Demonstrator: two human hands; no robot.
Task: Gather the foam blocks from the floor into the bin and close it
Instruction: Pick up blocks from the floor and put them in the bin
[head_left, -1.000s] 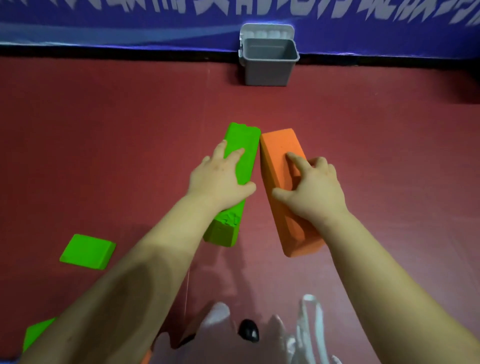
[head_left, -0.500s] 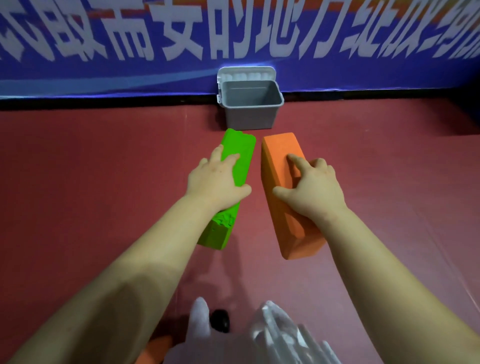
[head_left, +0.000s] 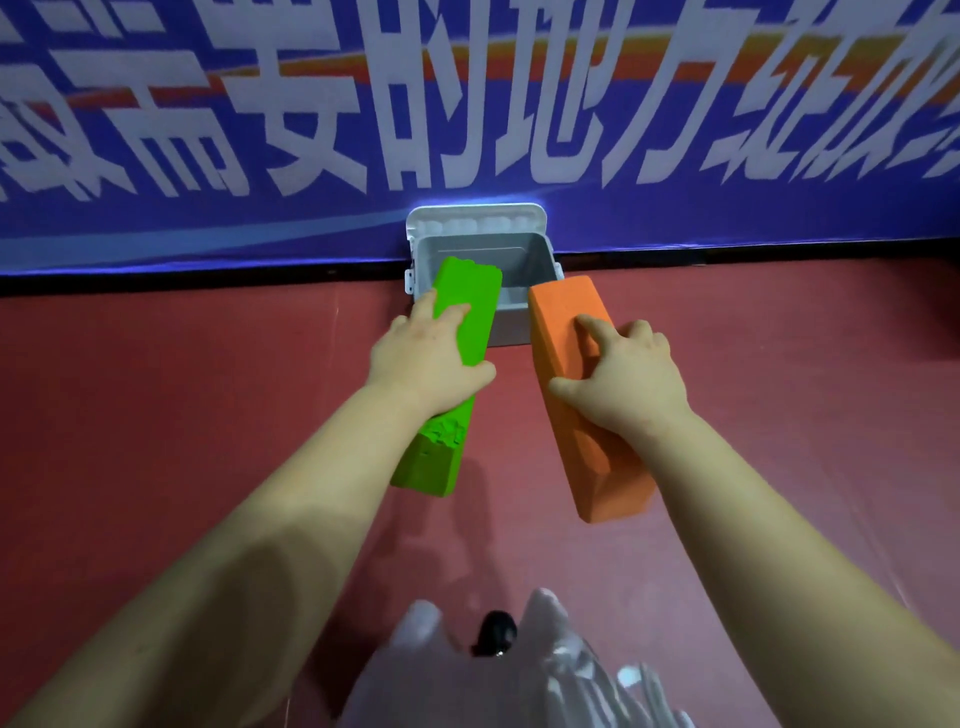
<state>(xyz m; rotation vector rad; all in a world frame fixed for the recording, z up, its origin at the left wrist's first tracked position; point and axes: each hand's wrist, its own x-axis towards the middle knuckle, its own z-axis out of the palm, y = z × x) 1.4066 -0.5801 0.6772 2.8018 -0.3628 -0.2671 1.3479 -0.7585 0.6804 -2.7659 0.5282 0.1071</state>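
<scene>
My left hand (head_left: 423, 358) grips a long green foam block (head_left: 465, 306) from above; its far end overlaps the front left rim of the grey bin (head_left: 517, 260). My right hand (head_left: 626, 382) grips a long orange foam block (head_left: 558, 317), whose far end reaches the bin's front right corner. Both blocks are held off the red floor. The bin stands open against the wall, its white lid (head_left: 478, 221) tipped back behind it. The inside that shows is bare.
A blue banner (head_left: 467, 104) with large white characters covers the wall behind the bin. Red floor (head_left: 182, 415) spreads to both sides. My white clothing (head_left: 519, 670) fills the bottom edge.
The bin has come much closer and both blocks now reach its front rim. The loose green blocks on the floor at the left have dropped out of view.
</scene>
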